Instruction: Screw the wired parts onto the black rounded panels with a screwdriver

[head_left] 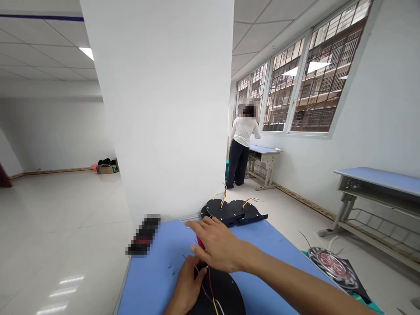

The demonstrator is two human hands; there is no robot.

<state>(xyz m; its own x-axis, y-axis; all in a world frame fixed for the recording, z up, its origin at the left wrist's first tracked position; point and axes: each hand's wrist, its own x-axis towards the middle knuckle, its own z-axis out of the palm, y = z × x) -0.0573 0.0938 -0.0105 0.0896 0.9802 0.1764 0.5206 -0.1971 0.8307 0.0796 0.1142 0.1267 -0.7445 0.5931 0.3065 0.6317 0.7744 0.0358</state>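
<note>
A black round plate (226,291) with red, yellow and white wires lies at the near edge of the blue table (154,280). My left hand (187,284) rests on the plate's left side, fingers curled and pinched on the thin wires. My right hand (216,245) reaches across from the right above it, fingers bent over a small red part (200,243) that is mostly hidden. A second assembly of black round plates (231,211) with yellow wires sits at the table's far edge.
Small screws (170,267) lie loose on the table left of my hands. A wide white pillar (164,109) stands just behind the table. A person in white stands at a far desk (266,153) by the windows. Another blue desk (377,179) and a round patterned object (333,264) are to the right.
</note>
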